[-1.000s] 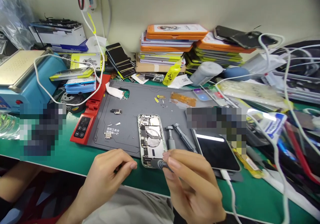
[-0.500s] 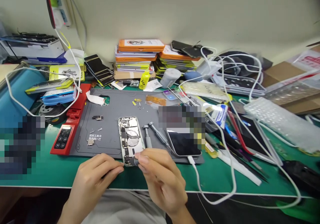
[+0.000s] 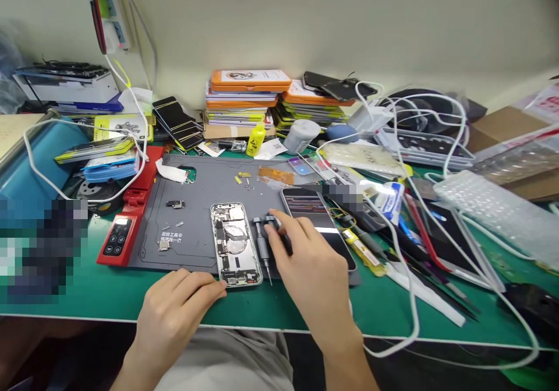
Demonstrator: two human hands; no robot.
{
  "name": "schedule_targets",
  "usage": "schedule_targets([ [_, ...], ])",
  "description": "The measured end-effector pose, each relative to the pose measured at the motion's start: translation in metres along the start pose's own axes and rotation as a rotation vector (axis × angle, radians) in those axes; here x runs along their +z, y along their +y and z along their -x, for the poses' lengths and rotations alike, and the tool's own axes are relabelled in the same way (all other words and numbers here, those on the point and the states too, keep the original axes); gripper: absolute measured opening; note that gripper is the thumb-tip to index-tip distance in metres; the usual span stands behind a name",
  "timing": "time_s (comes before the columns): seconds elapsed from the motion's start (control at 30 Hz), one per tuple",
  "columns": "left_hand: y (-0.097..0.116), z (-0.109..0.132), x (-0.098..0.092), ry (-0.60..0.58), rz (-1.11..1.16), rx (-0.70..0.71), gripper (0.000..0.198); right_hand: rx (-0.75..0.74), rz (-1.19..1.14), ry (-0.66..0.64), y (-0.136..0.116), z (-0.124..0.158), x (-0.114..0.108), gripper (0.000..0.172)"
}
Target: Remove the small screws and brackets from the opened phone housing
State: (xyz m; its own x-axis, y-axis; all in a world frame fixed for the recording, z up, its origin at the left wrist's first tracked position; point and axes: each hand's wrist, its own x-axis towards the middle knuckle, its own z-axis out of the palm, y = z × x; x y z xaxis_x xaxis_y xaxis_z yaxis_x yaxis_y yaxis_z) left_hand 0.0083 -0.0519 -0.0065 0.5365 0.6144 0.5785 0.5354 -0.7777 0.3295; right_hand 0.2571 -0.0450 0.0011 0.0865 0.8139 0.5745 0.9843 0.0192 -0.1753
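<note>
An opened phone (image 3: 244,257) with its inner parts bare lies face up at the front edge of the grey repair mat (image 3: 201,175). Its lower left corner is held by my left hand (image 3: 179,306), fingers pressed together there. To the phone's right, my right hand (image 3: 312,268) is closed around the dark handle of a screwdriver (image 3: 279,231), whose lower end is hidden by the hand. Between that hand and the phone lies a second, grey screwdriver (image 3: 262,248), tip toward me. Small loose phone parts (image 3: 176,204) and a metal piece (image 3: 163,245) sit on the mat's left side.
Beyond my right hand lies another phone (image 3: 305,201), partly covered by it. A red control unit (image 3: 116,242) edges the mat on the left. White cables (image 3: 414,298), tweezers (image 3: 449,289) and bubble wrap (image 3: 484,216) crowd the right. Stacked orange boxes (image 3: 248,78) stand behind.
My right hand has left the phone's lower end, where it held a small dark item, and moved right onto the screwdriver. My left hand stays at the phone's corner. The view has shifted slightly.
</note>
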Motion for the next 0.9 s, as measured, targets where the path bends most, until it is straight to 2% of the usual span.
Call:
schedule_targets([
  [0.1, 0.001, 0.0, 0.001, -0.006, 0.007, -0.013, 0.013, 0.0, 0.127, 0.038, 0.002, 0.004, -0.004, 0.03],
  [0.23, 0.002, 0.002, 0.003, -0.004, 0.009, -0.038, 0.013, 0.004, 0.24, -0.044, 0.008, 0.005, -0.008, 0.039],
  [0.33, 0.001, 0.005, 0.004, 0.006, 0.005, -0.049, 0.013, 0.056, 0.248, -0.076, 0.007, 0.001, -0.006, 0.041],
  [0.47, 0.001, 0.008, 0.006, 0.007, 0.013, -0.066, 0.014, 0.138, 0.235, -0.127, 0.003, -0.008, 0.0, 0.032],
  [0.73, 0.004, 0.005, 0.008, 0.072, -0.04, -0.099, 0.015, 0.126, 0.204, -0.172, 0.004, -0.011, 0.0, 0.028],
  [0.9, 0.004, 0.008, 0.004, 0.137, 0.138, -0.155, 0.013, 0.047, 0.229, -0.158, 0.005, -0.006, 0.002, 0.028],
])
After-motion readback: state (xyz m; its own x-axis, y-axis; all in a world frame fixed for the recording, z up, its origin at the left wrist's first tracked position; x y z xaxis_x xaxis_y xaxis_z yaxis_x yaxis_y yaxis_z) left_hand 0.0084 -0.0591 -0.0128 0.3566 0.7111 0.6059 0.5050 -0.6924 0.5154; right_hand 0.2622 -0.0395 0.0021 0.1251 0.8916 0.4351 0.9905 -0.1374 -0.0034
